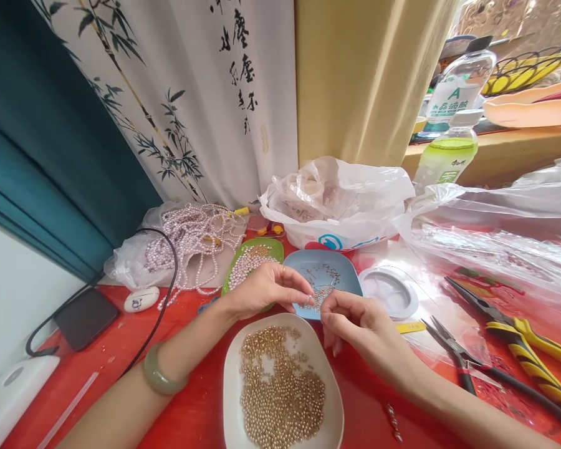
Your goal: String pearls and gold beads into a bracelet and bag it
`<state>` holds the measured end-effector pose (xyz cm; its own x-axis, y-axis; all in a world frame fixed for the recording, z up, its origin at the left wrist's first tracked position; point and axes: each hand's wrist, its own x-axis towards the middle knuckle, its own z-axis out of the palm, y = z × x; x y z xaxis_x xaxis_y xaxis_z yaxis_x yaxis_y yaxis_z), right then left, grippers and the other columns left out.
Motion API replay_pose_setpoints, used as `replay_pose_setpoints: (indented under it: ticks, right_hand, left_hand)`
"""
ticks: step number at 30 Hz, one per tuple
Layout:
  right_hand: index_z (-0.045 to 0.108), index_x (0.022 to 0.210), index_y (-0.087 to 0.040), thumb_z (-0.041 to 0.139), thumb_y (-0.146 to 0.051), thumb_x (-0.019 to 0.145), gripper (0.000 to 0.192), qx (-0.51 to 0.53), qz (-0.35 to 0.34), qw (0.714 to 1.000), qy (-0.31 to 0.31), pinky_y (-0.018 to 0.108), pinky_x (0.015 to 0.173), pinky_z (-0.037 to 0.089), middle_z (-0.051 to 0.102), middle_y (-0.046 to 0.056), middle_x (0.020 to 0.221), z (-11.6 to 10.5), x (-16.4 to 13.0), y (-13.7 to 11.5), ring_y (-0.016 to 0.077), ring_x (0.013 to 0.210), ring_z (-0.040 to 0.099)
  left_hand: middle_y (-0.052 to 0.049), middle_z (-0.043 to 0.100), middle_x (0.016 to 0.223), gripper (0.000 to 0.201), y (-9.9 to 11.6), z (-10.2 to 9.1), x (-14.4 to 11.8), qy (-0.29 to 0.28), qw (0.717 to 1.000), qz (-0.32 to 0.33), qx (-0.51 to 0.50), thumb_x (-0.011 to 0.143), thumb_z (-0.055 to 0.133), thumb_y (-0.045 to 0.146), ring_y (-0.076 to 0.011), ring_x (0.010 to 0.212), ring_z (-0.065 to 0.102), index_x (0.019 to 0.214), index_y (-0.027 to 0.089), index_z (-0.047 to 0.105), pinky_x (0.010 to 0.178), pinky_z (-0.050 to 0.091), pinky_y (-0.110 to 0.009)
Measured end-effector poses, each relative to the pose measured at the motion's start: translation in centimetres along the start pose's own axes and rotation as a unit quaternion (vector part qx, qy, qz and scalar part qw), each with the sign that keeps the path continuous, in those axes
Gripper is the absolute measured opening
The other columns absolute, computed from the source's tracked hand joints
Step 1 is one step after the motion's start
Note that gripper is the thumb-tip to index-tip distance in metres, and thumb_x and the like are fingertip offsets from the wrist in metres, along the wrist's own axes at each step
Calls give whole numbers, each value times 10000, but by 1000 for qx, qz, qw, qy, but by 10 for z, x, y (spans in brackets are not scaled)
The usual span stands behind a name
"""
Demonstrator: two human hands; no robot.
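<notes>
My left hand [268,287], with a green bangle [163,369] on its wrist, reaches over the green tray's near edge towards the blue tray. Its thumb and fingers are pinched together at a tiny pale thing, too small to name. Just to the right, my right hand [358,319] has its fingers curled in a pinch; what they hold, if anything, is hidden. Under both hands lies the blue tray [350,265] with small metal pieces. Nearer me, a white tray [232,374] carries many gold beads [280,399]. White and gold beads lie in the green tray [277,248].
Pliers with yellow-black handles [518,337] and dark-handled pliers [455,349] lie right. Behind stand a plastic bag [336,212] and bottles [449,153]. Pink bead strands [191,237], a black cable [171,268] and a phone [86,317] are left. A short beaded piece [393,422] lies front right.
</notes>
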<state>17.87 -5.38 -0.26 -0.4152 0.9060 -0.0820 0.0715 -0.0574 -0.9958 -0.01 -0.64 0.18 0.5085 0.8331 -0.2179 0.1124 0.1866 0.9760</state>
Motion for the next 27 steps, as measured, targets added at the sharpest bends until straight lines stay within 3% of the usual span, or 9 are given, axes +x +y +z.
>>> replay_pose_setpoints:
  ticks: [27]
  right_hand:
    - [458,587,-180,392,-94,669,136,-24,16,1000,-5,179,449,382,544,-49,482,0,0,-2,72,443,498]
  left_hand:
    - [-24,664,690,103,4,2,-3,-22,1000,10,-13,613,707,169,-102,630,591,699,130,664,534,482,-194]
